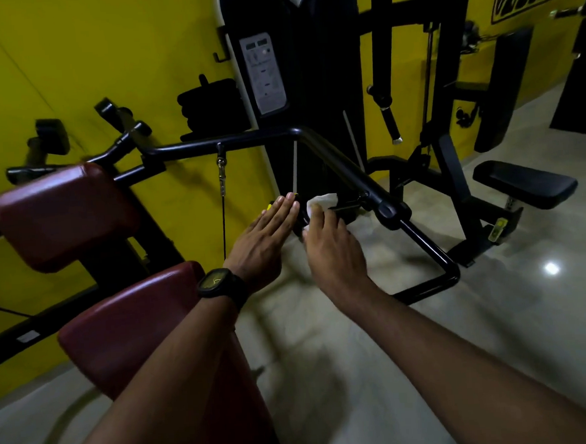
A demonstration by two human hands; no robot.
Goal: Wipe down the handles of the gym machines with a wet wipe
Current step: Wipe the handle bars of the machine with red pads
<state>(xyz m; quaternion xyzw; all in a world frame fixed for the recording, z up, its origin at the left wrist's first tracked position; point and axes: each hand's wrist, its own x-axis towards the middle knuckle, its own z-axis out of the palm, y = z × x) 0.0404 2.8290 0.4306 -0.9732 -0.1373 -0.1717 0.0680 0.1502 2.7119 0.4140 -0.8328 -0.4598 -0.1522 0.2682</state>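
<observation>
Wet wipe (pixel 321 201): being gripped, bunched, in the right hand (pixel 330 243) and being pressed against a small black handle (pixel 349 205) under the bent black bar (pixel 423 244).
Right fingers: being curled round the wipe.
Left hand (pixel 261 237): fingers being held straight, released, just beside the wipe.
Watch (pixel 220 283): being worn on the left wrist.

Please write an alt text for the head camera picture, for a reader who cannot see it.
A person's right hand grips a white wipe against a dark part of a black gym machine, while the left hand, fingers straight and a black watch on its wrist, is beside it. Red pads and a yellow wall are on the left.
</observation>
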